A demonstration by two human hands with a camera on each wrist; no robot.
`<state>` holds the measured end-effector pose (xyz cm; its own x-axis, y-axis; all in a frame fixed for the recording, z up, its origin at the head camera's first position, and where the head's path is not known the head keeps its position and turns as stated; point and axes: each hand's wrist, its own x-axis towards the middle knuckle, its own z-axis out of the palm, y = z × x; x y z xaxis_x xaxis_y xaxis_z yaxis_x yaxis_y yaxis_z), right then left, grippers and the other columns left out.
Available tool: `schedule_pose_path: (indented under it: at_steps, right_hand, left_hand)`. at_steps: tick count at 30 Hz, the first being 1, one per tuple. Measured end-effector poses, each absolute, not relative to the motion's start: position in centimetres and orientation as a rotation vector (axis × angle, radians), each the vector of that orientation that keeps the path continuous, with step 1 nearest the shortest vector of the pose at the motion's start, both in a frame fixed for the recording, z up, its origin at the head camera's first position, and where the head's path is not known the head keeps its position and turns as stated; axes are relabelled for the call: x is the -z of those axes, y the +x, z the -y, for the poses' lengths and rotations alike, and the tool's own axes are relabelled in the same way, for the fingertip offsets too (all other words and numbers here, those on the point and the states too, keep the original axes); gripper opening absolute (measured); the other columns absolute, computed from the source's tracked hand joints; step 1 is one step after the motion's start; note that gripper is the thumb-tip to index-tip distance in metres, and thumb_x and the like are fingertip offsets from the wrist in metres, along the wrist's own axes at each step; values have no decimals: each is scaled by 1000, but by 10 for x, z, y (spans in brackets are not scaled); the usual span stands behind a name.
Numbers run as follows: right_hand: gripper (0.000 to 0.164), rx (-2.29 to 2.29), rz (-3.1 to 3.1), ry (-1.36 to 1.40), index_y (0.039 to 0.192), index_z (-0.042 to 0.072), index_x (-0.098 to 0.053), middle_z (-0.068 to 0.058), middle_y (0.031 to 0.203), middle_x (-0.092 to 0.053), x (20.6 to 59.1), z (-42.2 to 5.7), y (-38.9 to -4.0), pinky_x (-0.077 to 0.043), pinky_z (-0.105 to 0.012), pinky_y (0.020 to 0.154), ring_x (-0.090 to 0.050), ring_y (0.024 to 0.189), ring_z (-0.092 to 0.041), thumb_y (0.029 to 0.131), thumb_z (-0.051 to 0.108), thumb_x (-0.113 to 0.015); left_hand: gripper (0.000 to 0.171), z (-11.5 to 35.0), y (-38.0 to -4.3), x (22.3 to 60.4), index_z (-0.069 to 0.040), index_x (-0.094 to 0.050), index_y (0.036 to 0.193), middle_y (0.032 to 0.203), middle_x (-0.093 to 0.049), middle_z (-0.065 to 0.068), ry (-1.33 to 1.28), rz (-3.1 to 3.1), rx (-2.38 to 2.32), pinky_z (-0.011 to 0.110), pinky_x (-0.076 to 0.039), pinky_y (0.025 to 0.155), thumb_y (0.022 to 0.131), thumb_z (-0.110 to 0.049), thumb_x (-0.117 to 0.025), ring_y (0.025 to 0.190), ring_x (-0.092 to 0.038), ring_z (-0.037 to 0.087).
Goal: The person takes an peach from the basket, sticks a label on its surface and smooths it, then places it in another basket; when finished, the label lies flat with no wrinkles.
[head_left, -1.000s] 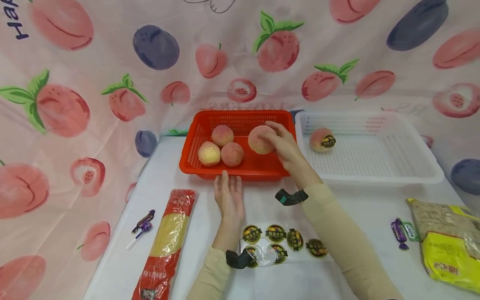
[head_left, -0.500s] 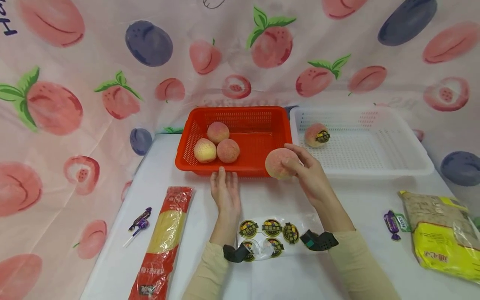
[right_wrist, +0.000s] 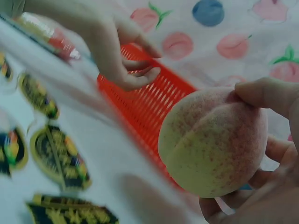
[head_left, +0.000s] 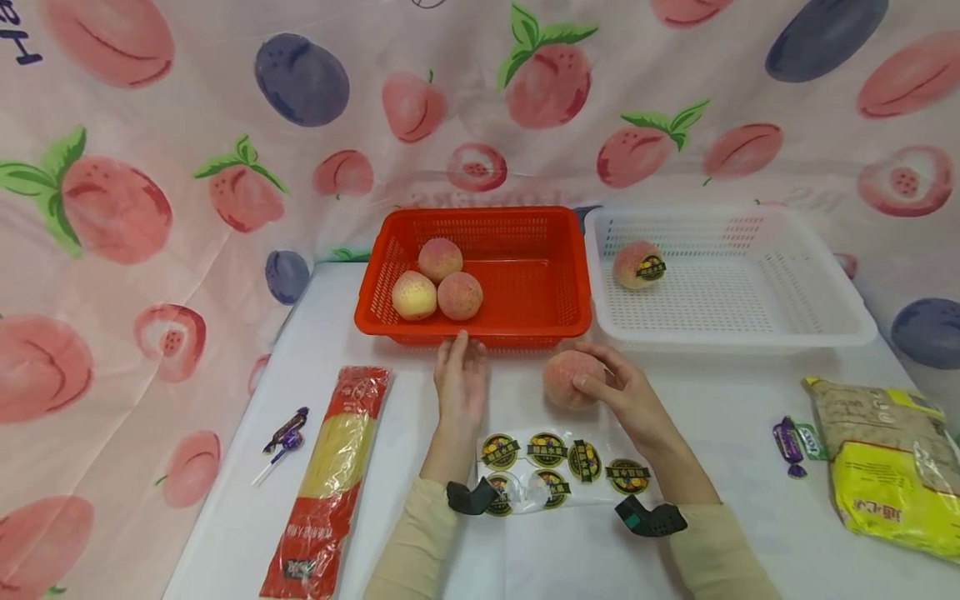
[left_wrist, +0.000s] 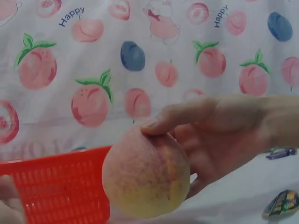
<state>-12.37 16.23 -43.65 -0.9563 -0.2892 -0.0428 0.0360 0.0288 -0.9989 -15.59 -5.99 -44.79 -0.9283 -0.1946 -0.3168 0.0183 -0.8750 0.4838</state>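
My right hand [head_left: 626, 396] grips a peach [head_left: 573, 379] between thumb and fingers, over the table just in front of the red basket [head_left: 525, 332]. In the right wrist view the peach [right_wrist: 212, 142] shows a yellow-green underside and a pink, speckled top. My left hand [head_left: 461, 387] holds nothing; its loosely bent fingers are at the basket's front wall, as the right wrist view also shows of this hand [right_wrist: 112, 56]. Three peaches, among them a yellowish peach [head_left: 414, 296], sit in the basket's left half. Black-and-gold round stickers [head_left: 547, 450] lie on a clear sheet below the hands.
To the right of the red basket stands a white basket [head_left: 750, 340] with one stickered peach [head_left: 637, 265]. A red-and-yellow noodle packet [head_left: 337, 467], a lollipop [head_left: 285, 446] and wrapped candy lie left. At right are a purple candy [head_left: 789, 447] and a yellow bag [head_left: 892, 492].
My right hand has lifted the peach out of the red basket and brought it toward me, down in front of the basket. The left hand has stayed by the basket's front wall.
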Motion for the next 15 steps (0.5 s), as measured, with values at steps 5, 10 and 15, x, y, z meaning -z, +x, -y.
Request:
schedule_pose_path:
  at_steps: [5,10,15]
  right_hand:
    - [52,1973,-2160,-196,129,16,-41,-6,138,-35,455,-161,-133,-31,-42,99,-41,118,-19,83,23,-62]
    - [56,1926,-2219,-178,130,12,-40,0,137,-37,465,-158,-140,-33,-44,99,-34,124,-21,81,29,-63]
    - [56,1856,-2273,-171,130,15,-39,0,136,-39,465,-159,-142,-31,-46,100,-36,123,-22,82,33,-62]
  left_hand:
    - [25,64,-157,459,-6,-50,100,85,-59,1,365,1362,3012,24,-43,72,81,-17,-63,82,-54,14]
    - [36,80,-158,468,-3,-55,110,89,-61,3,39,2195,2562,28,-45,65,80,-20,-65,79,-56,24]
    - [24,86,-153,467,-13,-61,97,74,-59,6,-564,2773,1902,27,-46,50,77,-26,-68,62,-55,27]
